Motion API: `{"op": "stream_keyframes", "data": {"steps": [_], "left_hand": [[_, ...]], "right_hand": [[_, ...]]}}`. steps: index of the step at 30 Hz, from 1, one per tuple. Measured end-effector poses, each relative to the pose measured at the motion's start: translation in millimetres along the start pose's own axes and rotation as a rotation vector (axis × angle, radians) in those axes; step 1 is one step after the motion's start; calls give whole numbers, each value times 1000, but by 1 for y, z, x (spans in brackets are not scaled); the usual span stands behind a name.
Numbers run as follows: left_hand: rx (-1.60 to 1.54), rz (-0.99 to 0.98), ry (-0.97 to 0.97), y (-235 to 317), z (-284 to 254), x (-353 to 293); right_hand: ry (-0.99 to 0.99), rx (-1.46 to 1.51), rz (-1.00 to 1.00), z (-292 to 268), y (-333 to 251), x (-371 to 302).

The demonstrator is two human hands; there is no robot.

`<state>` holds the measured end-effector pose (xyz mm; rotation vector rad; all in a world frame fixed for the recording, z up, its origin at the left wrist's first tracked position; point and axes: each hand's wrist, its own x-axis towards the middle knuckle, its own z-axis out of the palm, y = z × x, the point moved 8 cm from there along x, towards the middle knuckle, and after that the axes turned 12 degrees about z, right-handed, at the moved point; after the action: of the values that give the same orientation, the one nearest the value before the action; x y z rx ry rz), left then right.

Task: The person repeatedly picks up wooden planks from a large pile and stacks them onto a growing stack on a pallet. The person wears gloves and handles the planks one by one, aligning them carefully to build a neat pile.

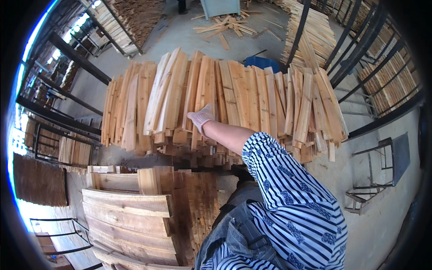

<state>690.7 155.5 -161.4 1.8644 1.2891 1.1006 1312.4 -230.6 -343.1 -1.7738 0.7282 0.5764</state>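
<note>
Striped cloth of the right sleeve [288, 180] lies nearest the camera, beside a dark grey apron [236, 234]. From the sleeve a bare forearm reaches forward, and the right hand [202, 119], in a pale glove, rests on a plank [206, 87] near the front edge of a broad pile of planks [245, 99]. Whether its fingers are clamped on the wood or merely laid over it, I cannot tell; the left hand does not show.

Top planks lie side by side, ends toward the person, some tilted across their neighbours; placed like this, presumably, their near ends come within arm's reach. Below the front edge, more ends jut out unevenly.

At lower left, a second stack [128, 225] has its boards running crosswise, probably so that their ends sit close to the body.

Past the pile's far edge stands a blue container [262, 63]; farther off, loose sticks [225, 27] lie around a pale blue box [220, 8]. Black metal bars [76, 58] flank the left and right edges.
</note>
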Motion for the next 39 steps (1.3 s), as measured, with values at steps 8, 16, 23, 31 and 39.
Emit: {"op": "stream_keyframes", "data": {"steps": [8, 16, 23, 31, 39], "left_hand": [[13, -13, 5, -13, -32, -3], [-43, -17, -4, -24, -29, -2], [182, 108, 72, -14, -33, 8], [60, 133, 158, -34, -40, 7], [31, 166, 210, -37, -33, 13]], "right_hand": [[-320, 230, -142, -19, 14, 33], [-614, 270, -429, -52, -7, -132], [-765, 115, -622, -64, -19, -215], [-723, -158, -906, -38, 61, -230], [-944, -481, -846, 30, -88, -285]]}}
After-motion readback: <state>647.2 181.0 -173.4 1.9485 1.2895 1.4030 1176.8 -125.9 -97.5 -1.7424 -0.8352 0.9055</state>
